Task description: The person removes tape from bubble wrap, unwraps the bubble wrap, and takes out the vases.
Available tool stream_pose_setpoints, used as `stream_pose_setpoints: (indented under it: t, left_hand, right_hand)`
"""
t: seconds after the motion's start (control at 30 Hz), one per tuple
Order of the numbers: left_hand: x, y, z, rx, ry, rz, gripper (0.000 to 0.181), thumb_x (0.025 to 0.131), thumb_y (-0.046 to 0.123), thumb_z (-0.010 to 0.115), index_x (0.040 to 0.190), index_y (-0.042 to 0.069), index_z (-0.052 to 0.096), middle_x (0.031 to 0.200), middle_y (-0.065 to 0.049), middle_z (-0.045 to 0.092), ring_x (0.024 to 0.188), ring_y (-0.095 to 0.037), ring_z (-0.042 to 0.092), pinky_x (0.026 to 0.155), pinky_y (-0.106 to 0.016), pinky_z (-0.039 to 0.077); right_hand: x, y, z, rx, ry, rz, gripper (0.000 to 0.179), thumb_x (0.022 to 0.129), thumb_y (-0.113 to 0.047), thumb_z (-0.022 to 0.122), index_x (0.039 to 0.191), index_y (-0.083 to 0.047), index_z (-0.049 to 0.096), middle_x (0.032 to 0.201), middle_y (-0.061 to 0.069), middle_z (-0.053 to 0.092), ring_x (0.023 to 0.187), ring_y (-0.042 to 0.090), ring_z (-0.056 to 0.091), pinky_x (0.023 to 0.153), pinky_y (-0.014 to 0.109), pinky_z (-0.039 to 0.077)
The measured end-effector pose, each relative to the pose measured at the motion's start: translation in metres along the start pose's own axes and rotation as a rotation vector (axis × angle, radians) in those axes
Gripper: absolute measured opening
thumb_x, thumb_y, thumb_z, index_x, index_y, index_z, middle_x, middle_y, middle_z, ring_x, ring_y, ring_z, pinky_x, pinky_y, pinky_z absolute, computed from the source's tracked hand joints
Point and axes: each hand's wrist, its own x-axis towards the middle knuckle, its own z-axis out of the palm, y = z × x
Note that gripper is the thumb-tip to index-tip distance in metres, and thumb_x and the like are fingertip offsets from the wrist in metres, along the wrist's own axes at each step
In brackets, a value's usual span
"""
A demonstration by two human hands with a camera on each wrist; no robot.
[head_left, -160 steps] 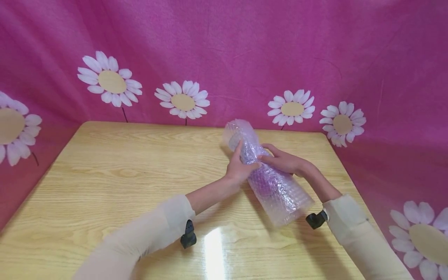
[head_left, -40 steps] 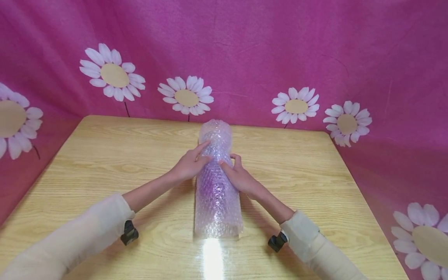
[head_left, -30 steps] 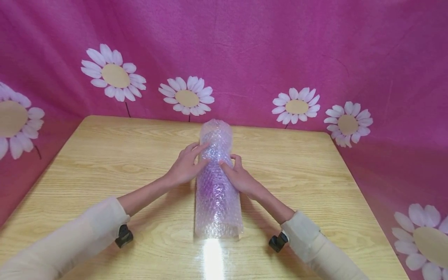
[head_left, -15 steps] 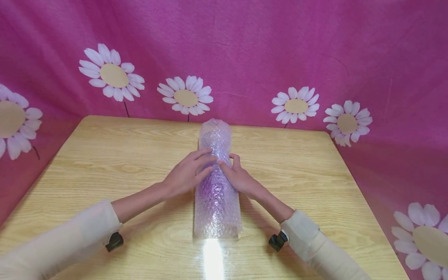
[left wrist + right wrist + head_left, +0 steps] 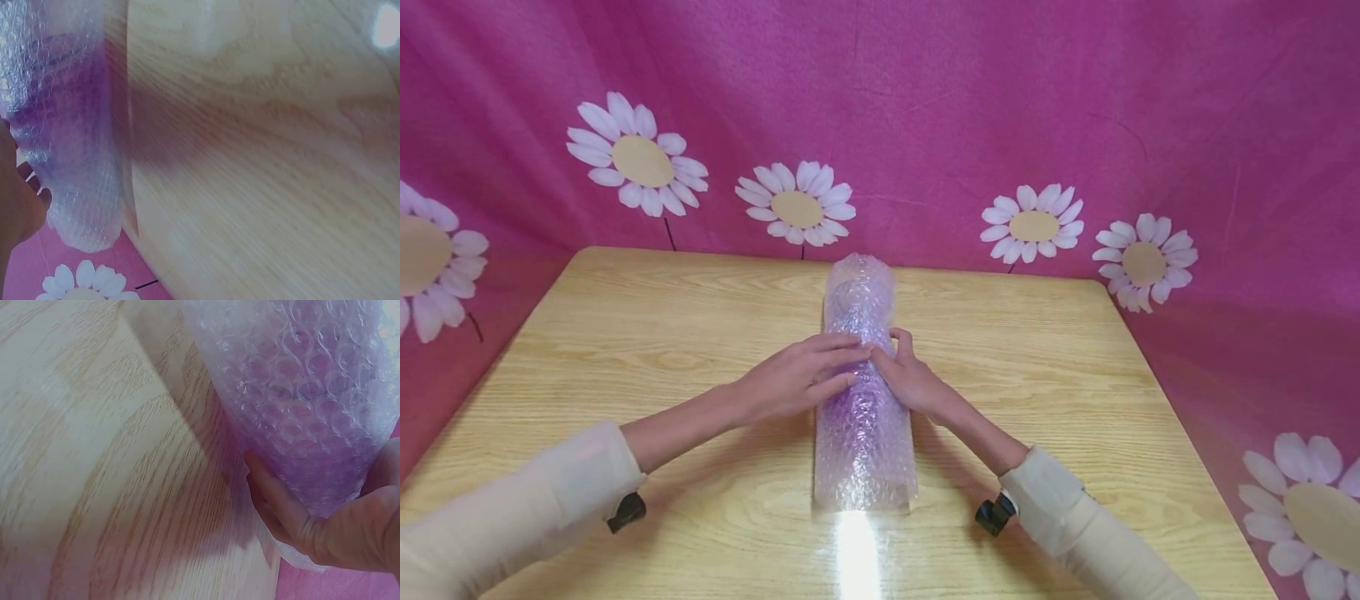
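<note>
A long roll of bubble wrap (image 5: 863, 454) lies lengthwise on the table, pointing away from me, with something purple showing through it. The purple item inside is blurred by the bubbles. From the left, my left hand (image 5: 782, 382) rests on the roll's middle, its fingers stretched across the top. My right hand (image 5: 919, 389) grips the right side, thumb on top close to the left fingertips. In the right wrist view, the fingers of that right hand (image 5: 337, 534) curl round the bubble wrap (image 5: 300, 406). The left wrist view catches only part of the left hand (image 5: 22, 206) beside the roll.
The wood-grain table (image 5: 662, 325) ends at the back against a magenta cloth (image 5: 910, 108) printed with white daisies. The roll's far end reaches that back edge. Black wrist cameras sit at both cuffs, and a bright light reflection shows near the front.
Earlier the roll lay slanted to the right; it is now straight at the middle. Over the last second my left hand has slid nearer along it and its fingers have straightened; the right stays put.
</note>
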Motion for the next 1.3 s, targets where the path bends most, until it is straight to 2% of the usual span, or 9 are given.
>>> stream_pose_setpoints:
  t: [0.17,0.37,0.57,0.7,0.8,0.87,1.0,1.1,1.3]
  left_hand:
    - [0.0,-0.003,-0.005,-0.009,-0.049,0.026,0.04,0.101,0.024,0.06,0.138,0.011,0.061,0.147,-0.015,0.05,0.138,-0.031,0.042,0.113,-0.047,0.034]
    - [0.0,-0.005,-0.005,-0.008,-0.066,0.052,0.039,0.101,0.024,0.06,0.136,0.009,0.063,0.147,-0.017,0.05,0.138,-0.031,0.043,0.113,-0.047,0.035]
    - [0.001,-0.006,-0.002,0.044,-0.066,0.092,0.037,0.101,0.024,0.059,0.135,0.01,0.064,0.147,-0.015,0.051,0.138,-0.029,0.043,0.113,-0.045,0.035]
    - [0.0,-0.006,-0.003,0.087,-0.053,0.117,0.037,0.1,0.023,0.06,0.136,0.012,0.064,0.146,-0.013,0.052,0.137,-0.028,0.045,0.112,-0.044,0.037]
    - [0.0,-0.007,-0.003,0.114,-0.04,0.137,0.037,0.1,0.023,0.061,0.135,0.014,0.064,0.145,-0.013,0.053,0.136,-0.028,0.046,0.111,-0.044,0.038]
    - [0.001,-0.007,-0.003,0.132,-0.032,0.157,0.037,0.099,0.023,0.062,0.135,0.014,0.065,0.144,-0.014,0.053,0.135,-0.029,0.046,0.111,-0.044,0.039]
    - [0.002,-0.008,-0.003,0.155,-0.013,0.2,0.036,0.099,0.023,0.062,0.133,0.013,0.066,0.142,-0.014,0.056,0.134,-0.029,0.048,0.11,-0.044,0.04]
    - [0.002,-0.009,-0.003,0.164,0.006,0.226,0.036,0.098,0.022,0.064,0.132,0.012,0.067,0.14,-0.015,0.057,0.132,-0.03,0.05,0.11,-0.046,0.04]
    - [0.0,-0.012,-0.002,0.178,0.032,0.233,0.037,0.096,0.022,0.065,0.133,0.014,0.067,0.139,-0.015,0.058,0.13,-0.032,0.052,0.109,-0.049,0.041]
  right_hand:
    - [0.0,-0.001,0.001,0.0,0.002,0.012,0.072,0.1,-0.058,0.04,0.152,-0.015,0.015,0.112,0.026,0.063,0.089,0.032,0.068,0.07,0.038,0.059]
    - [-0.001,-0.002,0.0,-0.018,0.002,0.021,0.071,0.101,-0.057,0.039,0.153,-0.015,0.016,0.116,0.028,0.061,0.091,0.033,0.068,0.071,0.04,0.059]
    - [-0.007,-0.004,-0.007,-0.122,0.0,-0.012,0.07,0.103,-0.057,0.034,0.155,-0.012,0.02,0.124,0.026,0.061,0.101,0.035,0.066,0.079,0.043,0.057]
    - [-0.014,-0.004,-0.016,-0.204,0.052,-0.1,0.07,0.102,-0.052,0.043,0.156,-0.011,0.025,0.131,0.024,0.056,0.109,0.036,0.062,0.083,0.048,0.056]
    - [-0.024,-0.005,-0.023,-0.271,0.121,-0.221,0.062,0.1,-0.042,0.054,0.151,-0.01,0.037,0.134,0.023,0.052,0.115,0.037,0.057,0.088,0.05,0.054]
    - [-0.031,-0.007,-0.025,-0.304,0.157,-0.313,0.052,0.098,-0.035,0.06,0.142,-0.01,0.05,0.133,0.02,0.053,0.114,0.038,0.056,0.088,0.049,0.053]
    - [-0.046,-0.013,-0.023,-0.348,0.142,-0.454,0.032,0.093,-0.029,0.07,0.117,-0.008,0.064,0.119,0.012,0.059,0.103,0.03,0.06,0.08,0.04,0.056]
    - [-0.056,-0.018,-0.019,-0.435,0.107,-0.482,0.031,0.09,-0.032,0.074,0.109,-0.01,0.065,0.115,0.007,0.059,0.095,0.022,0.06,0.079,0.036,0.055]
    - [-0.065,-0.023,-0.015,-0.551,0.077,-0.468,0.038,0.089,-0.038,0.075,0.115,-0.011,0.066,0.121,0.007,0.059,0.098,0.019,0.06,0.085,0.036,0.054]
